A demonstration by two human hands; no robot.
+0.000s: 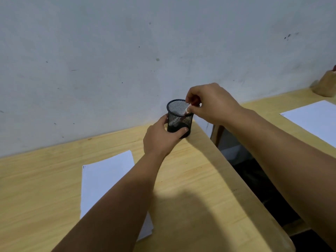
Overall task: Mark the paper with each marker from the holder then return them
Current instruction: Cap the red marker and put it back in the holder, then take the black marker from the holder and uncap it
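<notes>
A black mesh holder (179,113) stands at the far right corner of the wooden desk, close to the wall. My left hand (161,138) wraps around its lower part from the left. My right hand (209,104) hovers over the rim and pinches the top of a marker (186,110) that leans inside the holder; its colour is hard to tell, with a reddish cap end between my fingers. A white sheet of paper (105,180) lies on the desk to the left, partly under my left forearm, with a small mark at its top left corner.
The desk's right edge (223,160) drops into a dark gap. A second desk on the right carries another white sheet (314,117) and a tan wooden object (326,84) by the wall. The grey wall stands right behind the holder.
</notes>
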